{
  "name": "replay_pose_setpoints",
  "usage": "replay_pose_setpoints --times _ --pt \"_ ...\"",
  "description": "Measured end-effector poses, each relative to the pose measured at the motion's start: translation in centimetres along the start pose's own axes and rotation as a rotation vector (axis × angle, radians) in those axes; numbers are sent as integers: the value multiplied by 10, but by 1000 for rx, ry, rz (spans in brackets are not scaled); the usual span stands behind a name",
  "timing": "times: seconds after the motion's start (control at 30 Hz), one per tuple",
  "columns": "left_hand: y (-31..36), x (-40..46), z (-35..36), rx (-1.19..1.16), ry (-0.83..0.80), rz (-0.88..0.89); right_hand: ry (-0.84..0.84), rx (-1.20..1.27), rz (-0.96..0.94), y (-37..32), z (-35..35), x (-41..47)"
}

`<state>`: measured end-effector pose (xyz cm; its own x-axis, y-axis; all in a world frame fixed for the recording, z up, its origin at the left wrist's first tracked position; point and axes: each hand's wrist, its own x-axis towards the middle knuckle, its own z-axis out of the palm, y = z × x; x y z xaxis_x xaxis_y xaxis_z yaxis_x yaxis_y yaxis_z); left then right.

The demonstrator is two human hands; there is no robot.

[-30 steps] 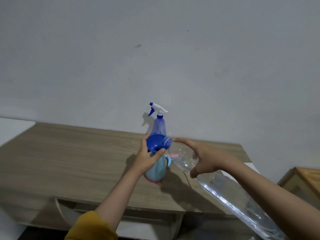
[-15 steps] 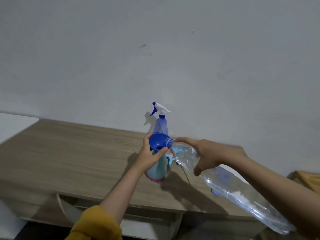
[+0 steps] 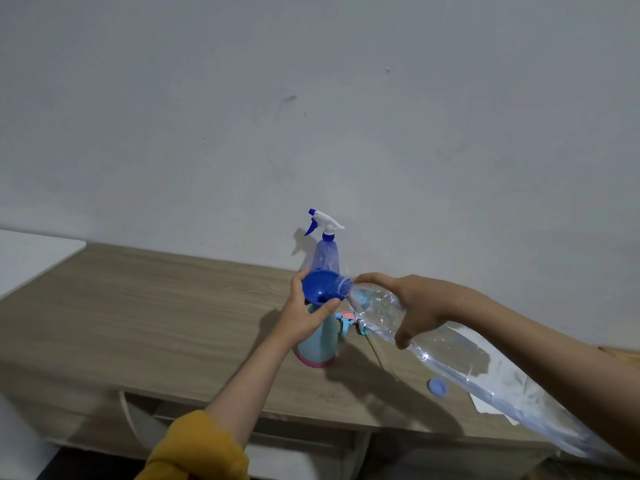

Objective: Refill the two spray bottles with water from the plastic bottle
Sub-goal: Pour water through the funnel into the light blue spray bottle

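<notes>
Funnel, dark blue plastic [image 3: 320, 288], is held on the pale blue spray bottle [image 3: 320, 344] by left hand [image 3: 306, 315] | clear plastic bottle [image 3: 450, 358] is gripped by right hand [image 3: 415, 308], mouth tipped into funnel | wooden desk [image 3: 138, 306] underneath

I can't see the plastic bottle's [image 3: 450, 362] base, cut off lower right, pale spray bottle's [image 3: 320, 344] neck hidden behind my left hand [image 3: 304, 317]

Two bare forearms are reaching forward from the lower edge of the head view. The left arm, with a mustard-yellow sleeve [image 3: 194, 448] pushed up near the elbow, is angling up toward one o'clock; the left hand [image 3: 306, 315] is curling, thumb and fingers wrapping an object. The right arm is entering from four o'clock, and the right hand [image 3: 414, 311] is gripping from above, thumb pointing down.
</notes>
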<state>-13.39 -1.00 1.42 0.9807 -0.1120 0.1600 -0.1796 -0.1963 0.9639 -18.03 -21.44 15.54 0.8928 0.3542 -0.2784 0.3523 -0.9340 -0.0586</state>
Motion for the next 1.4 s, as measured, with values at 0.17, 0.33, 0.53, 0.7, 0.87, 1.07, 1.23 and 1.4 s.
replay_pose_setpoints --times 0.17,0.33,0.53,0.7,0.87,1.07,1.23,1.4 --pt "3 0 0 1 -1 -5 -12 -5 1 2 -1 3" --pt "3 0 0 -22 5 -5 -9 -21 -24 3 0 -2" --pt "2 0 1 -28 22 -11 12 23 -29 12 7 -2" --pt "4 -1 2 -26 32 -15 102 151 -66 15 18 1" --pt "5 0 4 -55 43 -23 307 307 -111 14 30 3" --pt "3 -1 3 -76 42 -39 622 565 -224 26 31 -3" --pt "5 -3 3 -73 45 -49 898 711 -203 58 17 -6" --pt "4 -4 5 -87 46 -64 1103 724 -86 84 21 10"
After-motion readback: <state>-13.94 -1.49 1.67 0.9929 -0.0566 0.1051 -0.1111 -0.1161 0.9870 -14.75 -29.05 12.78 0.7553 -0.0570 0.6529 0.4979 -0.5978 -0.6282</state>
